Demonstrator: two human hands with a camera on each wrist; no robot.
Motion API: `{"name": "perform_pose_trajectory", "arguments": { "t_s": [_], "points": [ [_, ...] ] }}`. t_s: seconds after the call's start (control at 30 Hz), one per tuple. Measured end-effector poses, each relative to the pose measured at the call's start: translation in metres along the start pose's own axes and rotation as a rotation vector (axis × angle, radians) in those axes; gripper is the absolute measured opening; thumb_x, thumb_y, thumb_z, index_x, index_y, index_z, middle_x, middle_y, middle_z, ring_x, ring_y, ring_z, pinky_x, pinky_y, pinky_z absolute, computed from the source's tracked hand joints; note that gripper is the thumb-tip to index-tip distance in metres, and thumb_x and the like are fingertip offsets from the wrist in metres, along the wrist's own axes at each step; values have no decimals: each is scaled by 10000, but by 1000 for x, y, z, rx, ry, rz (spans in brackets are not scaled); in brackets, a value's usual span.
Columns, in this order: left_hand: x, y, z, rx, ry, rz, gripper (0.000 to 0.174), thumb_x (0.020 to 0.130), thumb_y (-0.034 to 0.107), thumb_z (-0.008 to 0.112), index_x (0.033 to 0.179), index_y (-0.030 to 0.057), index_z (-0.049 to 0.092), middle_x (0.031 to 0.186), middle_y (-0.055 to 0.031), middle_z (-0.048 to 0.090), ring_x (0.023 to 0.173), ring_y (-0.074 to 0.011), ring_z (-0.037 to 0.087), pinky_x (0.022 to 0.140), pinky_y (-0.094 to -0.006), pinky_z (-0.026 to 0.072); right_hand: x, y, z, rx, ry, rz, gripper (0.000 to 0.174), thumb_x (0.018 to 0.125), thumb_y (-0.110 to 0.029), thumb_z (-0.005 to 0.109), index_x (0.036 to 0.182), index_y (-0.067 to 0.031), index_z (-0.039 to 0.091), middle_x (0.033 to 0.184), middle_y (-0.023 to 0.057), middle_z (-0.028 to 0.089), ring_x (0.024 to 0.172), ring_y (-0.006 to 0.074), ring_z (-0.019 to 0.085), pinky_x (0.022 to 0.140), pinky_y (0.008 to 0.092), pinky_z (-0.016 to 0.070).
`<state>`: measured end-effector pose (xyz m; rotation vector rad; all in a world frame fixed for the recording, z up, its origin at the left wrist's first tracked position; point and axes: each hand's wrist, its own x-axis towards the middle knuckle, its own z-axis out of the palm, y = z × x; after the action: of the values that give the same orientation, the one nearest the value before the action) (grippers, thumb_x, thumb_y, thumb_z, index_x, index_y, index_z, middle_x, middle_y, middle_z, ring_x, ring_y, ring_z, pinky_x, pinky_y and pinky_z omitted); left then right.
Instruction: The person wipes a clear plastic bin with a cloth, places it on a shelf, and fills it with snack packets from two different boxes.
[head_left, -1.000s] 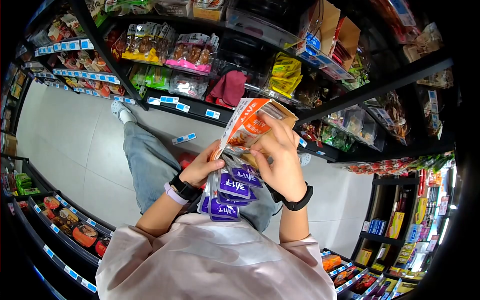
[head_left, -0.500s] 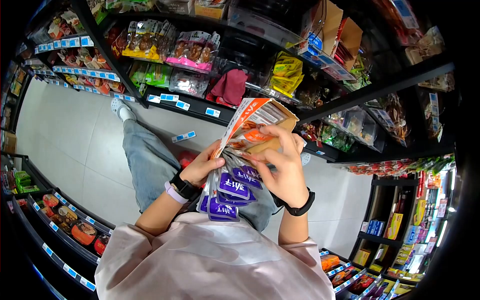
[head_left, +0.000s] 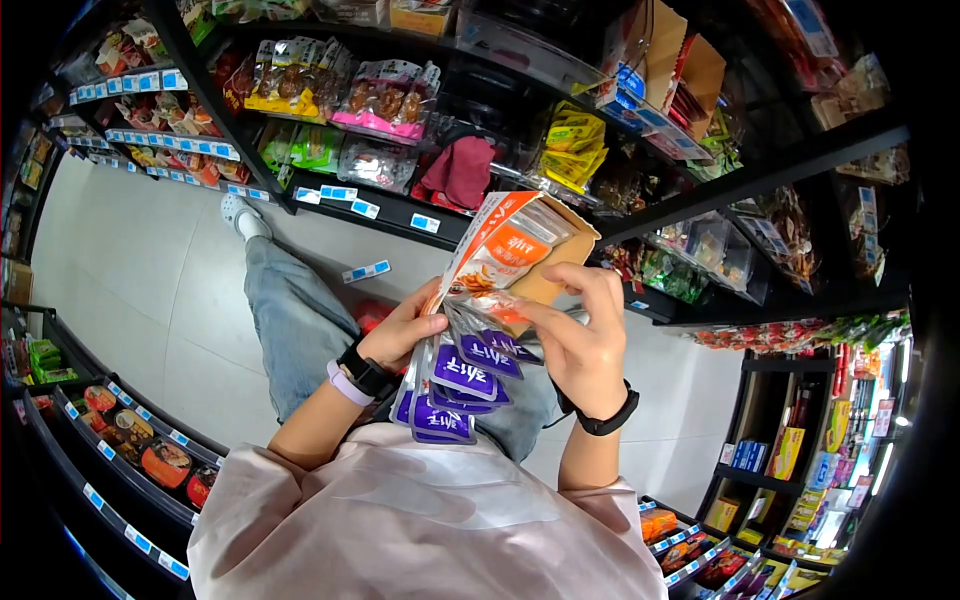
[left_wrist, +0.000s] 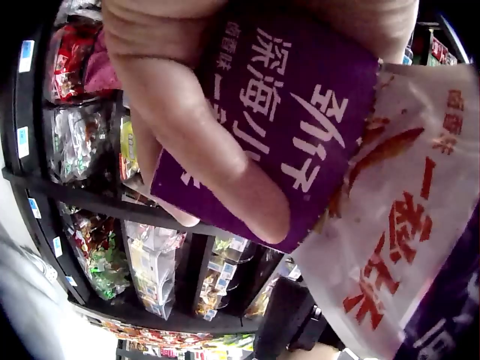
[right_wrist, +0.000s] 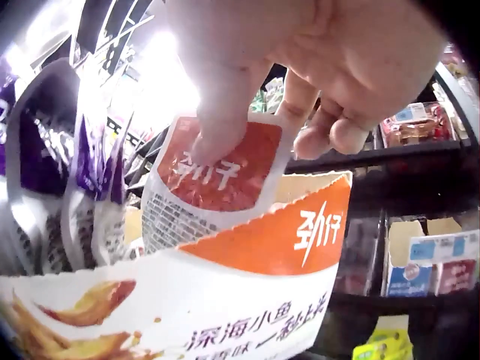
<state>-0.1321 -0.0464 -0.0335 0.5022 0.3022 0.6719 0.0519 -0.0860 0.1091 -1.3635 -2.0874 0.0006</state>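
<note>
My left hand [head_left: 400, 330] grips the side of an open cardboard snack box [right_wrist: 165, 307], printed white and orange. In the left wrist view its thumb lies across the box's purple panel [left_wrist: 322, 112]. Several purple-ended snack packets [head_left: 465, 372] stick out of the box's near end, toward my shirt. My right hand [head_left: 585, 345] is at the box's right side. In the right wrist view its thumb presses the face of an orange-topped snack packet [right_wrist: 184, 187], pinching it at the top. The lower part of that packet is hidden behind the box's front wall.
Shelves of bagged snacks [head_left: 385, 105] stand ahead, with a dark red cloth [head_left: 460, 172] on the lower one. Open cartons [head_left: 690, 80] sit at upper right. A price tag [head_left: 366, 271] lies over the pale floor. Low racks [head_left: 150, 460] flank me.
My right hand has shifted to the right and slightly toward me, fingers now farther from the box's middle. More of an orange packet shows inside the box. My left hand stays about the same.
</note>
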Motion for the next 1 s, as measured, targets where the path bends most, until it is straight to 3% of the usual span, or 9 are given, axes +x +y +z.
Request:
{"name": "perform_pose_trajectory", "arguments": {
  "t_s": [0.17, 0.33, 0.43, 0.7, 0.77, 0.87, 0.9, 1.0],
  "points": [
    [0, 0, 1, 6, 7, -3, 789, 744, 227, 682, 1337, -14, 223, 1236, -119, 449, 1080, -151, 491, 913, -268, 412, -1, 5, -18, -46, -60, -17, 318, 542, 49, 602, 832, -62, 668, 889, 73, 594, 678, 225, 539, 562, 287, 451],
    [0, -1, 3, 8, 10, -31, 784, 751, 228, 677, 1339, -17, 220, 1246, -121, 441, 1090, -160, 483, 917, -271, 408, 3, 14, -22, 49, 25, -60, 218, 590, 54, 605, 795, -9, 646, 843, 99, 617, 694, 247, 603, 586, 297, 481],
    [0, -2, 2, 23, 2, -25, 778, 757, 228, 672, 1339, -18, 219, 1251, -120, 436, 1100, -161, 475, 926, -275, 400, 10, 19, -27, 305, -46, -37, 239, 591, -87, 682, 789, 25, 608, 841, 136, 603, 709, 267, 589, 619, 311, 476],
    [0, 0, 3, 34, 7, -26, 796, 752, 273, 678, 1341, -12, 225, 1246, -113, 442, 1098, -157, 473, 917, -273, 399, 9, 15, -22, 380, 27, 41, 166, 613, 16, 574, 778, 17, 596, 799, 115, 568, 688, 211, 561, 604, 258, 448],
    [1, 2, 2, 13, -8, -56, 802, 752, 289, 678, 1345, -3, 223, 1226, -105, 455, 1077, -145, 480, 903, -270, 405, 7, 13, -23, 400, 45, 203, 216, 603, 101, 516, 781, 11, 600, 884, 108, 541, 667, 176, 542, 593, 226, 431],
    [3, 0, 2, 11, -15, -34, 792, 757, 292, 674, 1344, 2, 228, 1200, -99, 472, 1047, -136, 495, 885, -263, 417, 10, 8, -23, 295, 36, 127, 294, 602, 163, 459, 806, 5, 601, 998, 113, 501, 647, 159, 526, 584, 228, 429],
    [3, -1, 1, 11, -15, -33, 792, 757, 292, 674, 1344, 2, 228, 1200, -99, 472, 1047, -136, 495, 885, -263, 417, 12, 8, -21, 287, 30, 49, 352, 609, 181, 450, 865, -7, 601, 1097, 132, 463, 707, 173, 554, 615, 270, 448],
    [3, -5, -1, 50, -1, -26, 779, 748, 264, 679, 1336, -5, 243, 1186, -95, 483, 1020, -134, 515, 860, -250, 434, 22, 3, -22, 233, -98, 92, 403, 639, 181, 452, 966, -19, 577, 1101, 143, 479, 820, 235, 580, 674, 298, 461]
  ]
}}
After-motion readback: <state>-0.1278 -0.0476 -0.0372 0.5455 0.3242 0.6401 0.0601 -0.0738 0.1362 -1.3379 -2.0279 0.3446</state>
